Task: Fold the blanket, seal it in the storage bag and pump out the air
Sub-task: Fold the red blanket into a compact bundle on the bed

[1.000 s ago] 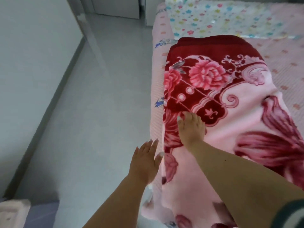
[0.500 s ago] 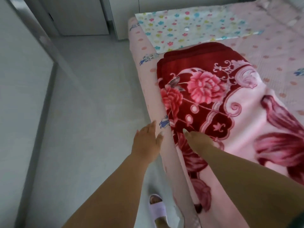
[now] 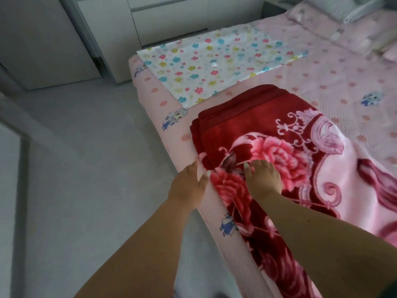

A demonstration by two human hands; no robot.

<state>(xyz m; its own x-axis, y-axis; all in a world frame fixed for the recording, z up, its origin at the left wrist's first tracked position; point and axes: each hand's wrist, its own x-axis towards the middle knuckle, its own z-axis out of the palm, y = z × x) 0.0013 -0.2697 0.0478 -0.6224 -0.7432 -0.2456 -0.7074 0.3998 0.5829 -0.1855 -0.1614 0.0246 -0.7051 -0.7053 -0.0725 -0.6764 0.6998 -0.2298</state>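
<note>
Red and pink with big flowers, the blanket [image 3: 300, 160] lies folded in layers on the bed [image 3: 335, 87]. It sits along the bed's near side edge, and its dark red folded end points to the far end of the bed. The other end runs out of the picture at the bottom right.

The right hand [image 3: 263, 177] lies flat on top of the blanket, near the blanket's side that runs along the bed edge. Its fingers are straight and spread a little, pressing down on a pink flower. It holds nothing.

The left hand [image 3: 189, 186] is at the bed's side edge, just beside the blanket. Its fingers are straight and close together, and they touch the pink sheet on the side of the bed. The thumb reaches toward the blanket's edge. I cannot tell if the thumb touches the blanket.

The storage bag [image 3: 214, 63] lies flat on the bed too, past the blanket's red end, near the bed's far corner. It is white with small blue, pink and yellow flowers. It is just beside the blanket.

Pillows [image 3: 352, 9] lie at the far right of the bed. A grey floor [image 3: 86, 168] is beside the bed, and white cupboards [image 3: 171, 18] stand past the bed's far corner.
</note>
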